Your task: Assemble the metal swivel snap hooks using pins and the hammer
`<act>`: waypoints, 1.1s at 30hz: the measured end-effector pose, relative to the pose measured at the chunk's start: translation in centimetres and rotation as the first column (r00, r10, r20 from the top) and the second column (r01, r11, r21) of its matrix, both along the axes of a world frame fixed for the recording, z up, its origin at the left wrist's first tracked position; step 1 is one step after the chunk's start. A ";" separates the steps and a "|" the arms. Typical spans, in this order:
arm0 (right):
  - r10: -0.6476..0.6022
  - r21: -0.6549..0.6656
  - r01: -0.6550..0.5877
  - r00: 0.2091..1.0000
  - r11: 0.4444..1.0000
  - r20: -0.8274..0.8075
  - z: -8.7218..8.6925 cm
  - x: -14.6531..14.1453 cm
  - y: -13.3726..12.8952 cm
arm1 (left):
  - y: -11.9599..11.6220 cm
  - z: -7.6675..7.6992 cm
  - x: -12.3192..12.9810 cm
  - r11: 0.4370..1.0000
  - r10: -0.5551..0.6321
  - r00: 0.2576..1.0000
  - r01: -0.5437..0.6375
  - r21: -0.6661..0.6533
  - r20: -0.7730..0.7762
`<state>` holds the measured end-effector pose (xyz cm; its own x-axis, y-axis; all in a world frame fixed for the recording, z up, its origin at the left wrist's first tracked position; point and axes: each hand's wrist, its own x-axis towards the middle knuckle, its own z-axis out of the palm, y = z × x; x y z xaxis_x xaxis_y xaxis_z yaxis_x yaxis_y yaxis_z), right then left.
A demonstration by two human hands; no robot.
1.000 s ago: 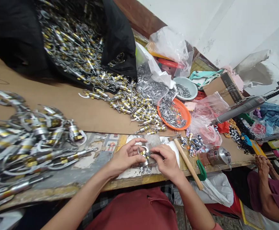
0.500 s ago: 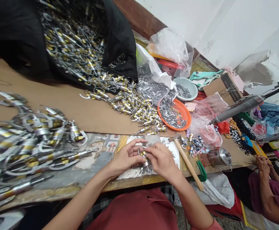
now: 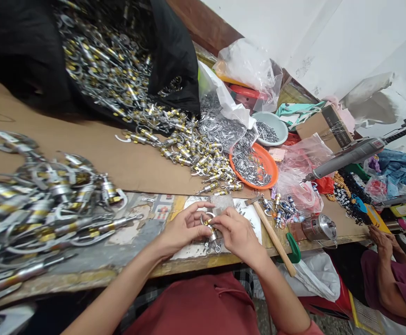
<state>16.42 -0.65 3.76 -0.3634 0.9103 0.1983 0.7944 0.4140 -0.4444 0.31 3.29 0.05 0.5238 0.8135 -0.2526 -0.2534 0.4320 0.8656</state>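
Observation:
Both hands meet over the near edge of the workbench, closed round a small silver-and-yellow metal hook piece point(image 3: 213, 235) with a ring at its lower end. My left hand point(image 3: 184, 228) grips its left side between thumb and fingers. From the right, my right hand point(image 3: 238, 232) pinches its upper part with thumb and forefinger. The fingers cover some of the piece. Under the hands lies a white sheet point(image 3: 252, 216) with small metal bits on it. To the right of my right hand, a wooden-handled hammer point(image 3: 274, 239) lies across the bench edge.
Similar hook pieces lie heaped at the left point(image 3: 56, 186) and spill from a black bag point(image 3: 175, 51) at the back. An orange bowl point(image 3: 275, 174) and a pale bowl point(image 3: 283, 128) hold small metal parts. An electric screwdriver point(image 3: 349, 158) hangs at the right, near another person's hands point(image 3: 381, 239).
The held hook piece has turned slightly, and its lower end with the ring shows more clearly. Both hands stay in nearly the same place.

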 end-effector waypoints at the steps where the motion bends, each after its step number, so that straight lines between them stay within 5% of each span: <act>1: -0.004 -0.005 0.004 1.000 1.000 0.000 0.0 0.0 -0.1 | 0.0 0.0 0.0 1.000 0.000 1.000 0.000 -0.003 0.001; 14: -0.073 0.038 0.074 0.997 0.997 -0.020 -0.3 -0.4 -0.6 | -0.1 0.1 0.0 1.000 0.000 1.000 0.000 -0.020 -0.019; 23: -0.153 0.073 0.163 0.980 0.984 -0.127 -0.9 -1.0 -0.9 | -0.3 -1.1 -0.2 0.999 0.013 1.000 -0.013 -0.032 0.012; 33: -0.176 0.063 0.183 0.979 0.981 -0.101 -0.9 -1.1 -0.7 | -0.2 -0.4 -0.3 0.998 0.009 0.998 -0.005 -0.057 0.062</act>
<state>15.33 -1.32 2.83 -0.1722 0.9410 0.2914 0.8143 0.3024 -0.4955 0.06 3.05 -0.33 0.5346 0.8023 -0.2657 -0.3093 0.4783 0.8219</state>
